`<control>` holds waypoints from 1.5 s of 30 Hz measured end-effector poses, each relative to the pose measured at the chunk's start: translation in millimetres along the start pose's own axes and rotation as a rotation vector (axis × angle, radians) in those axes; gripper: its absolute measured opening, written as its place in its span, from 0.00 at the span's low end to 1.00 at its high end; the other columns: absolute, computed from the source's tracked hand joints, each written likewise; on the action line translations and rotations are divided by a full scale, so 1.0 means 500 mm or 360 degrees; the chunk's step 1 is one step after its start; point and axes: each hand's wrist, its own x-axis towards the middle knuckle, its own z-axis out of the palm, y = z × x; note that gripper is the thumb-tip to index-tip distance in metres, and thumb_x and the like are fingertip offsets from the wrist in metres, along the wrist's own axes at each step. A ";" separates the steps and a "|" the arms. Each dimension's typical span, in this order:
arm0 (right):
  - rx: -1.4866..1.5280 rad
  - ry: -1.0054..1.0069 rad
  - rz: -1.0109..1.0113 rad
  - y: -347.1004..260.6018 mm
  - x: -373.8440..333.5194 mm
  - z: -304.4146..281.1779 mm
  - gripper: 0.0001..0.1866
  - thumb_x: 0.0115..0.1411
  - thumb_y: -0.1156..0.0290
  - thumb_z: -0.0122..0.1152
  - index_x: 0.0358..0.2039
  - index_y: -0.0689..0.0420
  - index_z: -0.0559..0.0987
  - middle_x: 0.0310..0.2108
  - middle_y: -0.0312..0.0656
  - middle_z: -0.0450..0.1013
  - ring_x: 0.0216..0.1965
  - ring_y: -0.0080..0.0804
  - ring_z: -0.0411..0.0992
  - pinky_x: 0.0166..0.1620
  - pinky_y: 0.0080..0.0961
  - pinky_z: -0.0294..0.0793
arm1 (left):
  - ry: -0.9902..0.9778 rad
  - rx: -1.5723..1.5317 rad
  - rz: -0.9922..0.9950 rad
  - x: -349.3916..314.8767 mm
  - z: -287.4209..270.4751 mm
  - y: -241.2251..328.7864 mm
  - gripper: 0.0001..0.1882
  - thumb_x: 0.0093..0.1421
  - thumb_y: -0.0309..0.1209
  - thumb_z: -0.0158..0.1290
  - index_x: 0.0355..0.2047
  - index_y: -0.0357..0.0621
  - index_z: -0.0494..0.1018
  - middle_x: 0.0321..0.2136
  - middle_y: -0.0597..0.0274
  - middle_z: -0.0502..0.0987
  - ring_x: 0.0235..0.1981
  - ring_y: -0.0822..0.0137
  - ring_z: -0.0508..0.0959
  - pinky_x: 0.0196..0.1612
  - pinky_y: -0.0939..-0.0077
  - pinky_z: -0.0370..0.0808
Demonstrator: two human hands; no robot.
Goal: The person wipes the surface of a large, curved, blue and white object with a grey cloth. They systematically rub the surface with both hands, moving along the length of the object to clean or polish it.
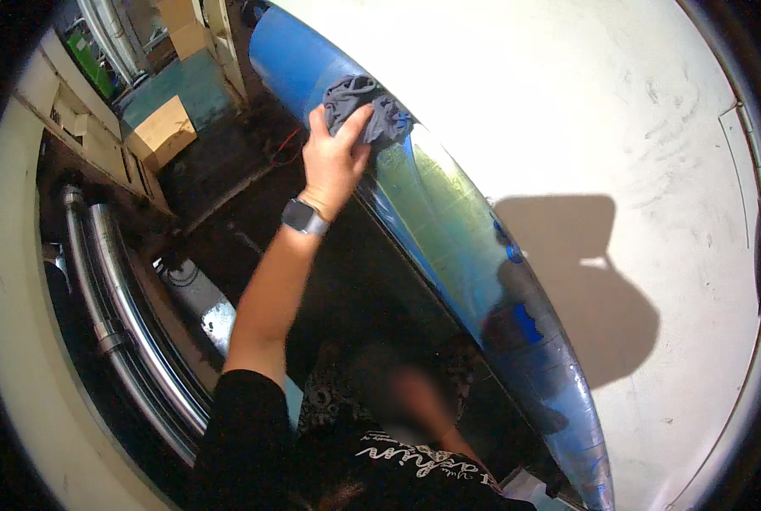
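My left hand (334,163), with a watch on its wrist, reaches forward and presses a crumpled dark grey rag (350,95) against a long, rounded, roller-like surface (444,209). Its fingers are spread over the cloth and closed on it. That surface is deep blue at the far end, greenish yellow and shiny in the middle, and streaked with blue at the near end. Low in front of my body is my right hand (416,399), dim and blurred. Its fingers cannot be made out, nor whether it holds anything.
A broad white panel (585,111) with dark smudges flanks the roller on the right, carrying my shadow. Shiny metal bars (137,311) run along the left. Beyond the dark gap stand a cardboard piece (160,132) and a cream machine frame (82,119).
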 end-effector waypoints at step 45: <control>0.0306 -0.0025 0.0429 -0.086 -0.024 -0.017 0.11 0.59 0.66 0.55 0.38 0.59 0.75 0.32 0.44 0.73 0.32 0.28 0.72 0.35 0.23 0.70 | 0.0500 -0.0493 -0.0302 0.016 0.048 -0.062 0.28 0.46 0.18 0.47 0.51 0.46 0.66 0.46 0.40 0.60 0.49 0.42 0.63 0.55 0.61 0.60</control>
